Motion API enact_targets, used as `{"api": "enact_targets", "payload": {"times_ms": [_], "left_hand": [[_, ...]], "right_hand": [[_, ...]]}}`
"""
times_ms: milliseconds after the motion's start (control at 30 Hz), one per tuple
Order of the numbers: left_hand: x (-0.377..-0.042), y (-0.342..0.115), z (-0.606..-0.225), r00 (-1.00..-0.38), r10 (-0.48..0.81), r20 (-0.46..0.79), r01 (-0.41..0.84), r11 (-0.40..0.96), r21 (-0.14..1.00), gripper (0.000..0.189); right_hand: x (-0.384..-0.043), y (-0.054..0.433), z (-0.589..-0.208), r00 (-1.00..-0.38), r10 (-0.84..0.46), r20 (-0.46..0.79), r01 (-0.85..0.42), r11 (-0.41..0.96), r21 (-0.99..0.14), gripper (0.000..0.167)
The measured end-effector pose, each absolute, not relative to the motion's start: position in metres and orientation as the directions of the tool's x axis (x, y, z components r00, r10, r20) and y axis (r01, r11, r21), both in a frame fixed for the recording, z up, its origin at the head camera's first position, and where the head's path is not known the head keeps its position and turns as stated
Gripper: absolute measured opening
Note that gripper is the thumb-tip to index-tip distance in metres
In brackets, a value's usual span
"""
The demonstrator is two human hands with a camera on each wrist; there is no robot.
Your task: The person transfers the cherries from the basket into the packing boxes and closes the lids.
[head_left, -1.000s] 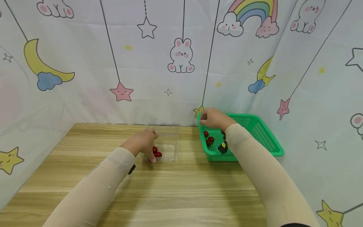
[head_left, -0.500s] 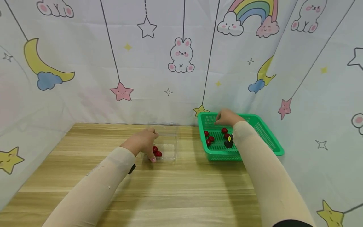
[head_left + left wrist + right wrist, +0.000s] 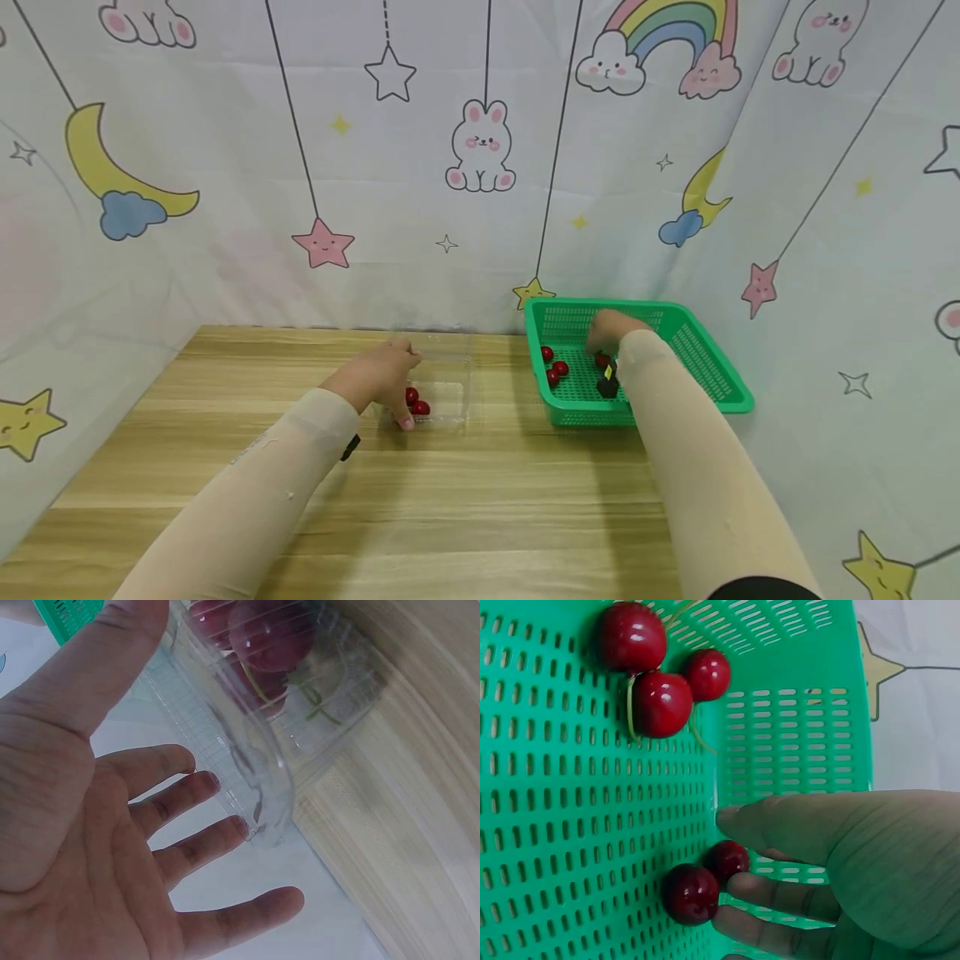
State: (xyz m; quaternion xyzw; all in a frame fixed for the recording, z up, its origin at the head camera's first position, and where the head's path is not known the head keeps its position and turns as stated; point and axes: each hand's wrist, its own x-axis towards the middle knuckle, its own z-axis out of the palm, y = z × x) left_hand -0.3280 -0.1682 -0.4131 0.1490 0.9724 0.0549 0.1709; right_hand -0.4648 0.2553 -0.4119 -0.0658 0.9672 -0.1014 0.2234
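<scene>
In the right wrist view, my right hand [image 3: 840, 862] is down inside a green plastic basket [image 3: 795, 750], thumb and fingers spread apart. Its fingertips are right at two dark red cherries, a nearer cherry [image 3: 690, 894] and another cherry [image 3: 727, 860] by the side wall. My left hand [image 3: 378, 375] rests against the left side of a clear plastic box [image 3: 450, 358]. Its fingers are extended and the fingertips touch the box's edge [image 3: 255, 765], with the thumb along the wall. Through the plastic, several cherries [image 3: 270, 634] with green stems show.
Three more cherries, including a stemmed cherry [image 3: 660, 705], lie in the basket at its left side in the head view. The box and basket stand apart on a wooden table [image 3: 465, 517]. A printed curtain [image 3: 375, 167] hangs behind and at the sides.
My right hand has moved rightward from over the basket's left rim, then down into the basket to the two cherries. My left hand and the clear box stay where they were.
</scene>
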Motion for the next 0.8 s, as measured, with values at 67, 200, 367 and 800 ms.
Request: {"api": "enact_targets", "payload": {"times_ms": [67,200,367,800], "left_hand": [[-0.328,-0.168,-0.413,-0.898,0.307,-0.314,0.266,0.949,0.166,0.126],[-0.328,-0.168,-0.413,-0.900,0.304,-0.313,0.262,0.950,0.169,0.126],[-0.329,-0.168,-0.413,-0.898,0.305,-0.316,0.267,0.951,0.156,0.126],[-0.330,-0.168,-0.415,-0.900,0.302,-0.313,0.266,0.952,0.154,0.125]], "right_hand": [[-0.466,0.257,-0.414,-0.887,-0.152,-0.436,-0.066,0.977,-0.205,0.028],[-0.466,0.260,-0.416,-0.886,-0.106,-0.452,-0.023,0.982,-0.186,0.009],[-0.464,0.263,-0.419,-0.888,-0.099,-0.449,-0.015,0.982,-0.188,0.008],[-0.457,0.258,-0.417,-0.866,-0.104,-0.490,0.006,0.976,-0.218,0.021]]}}
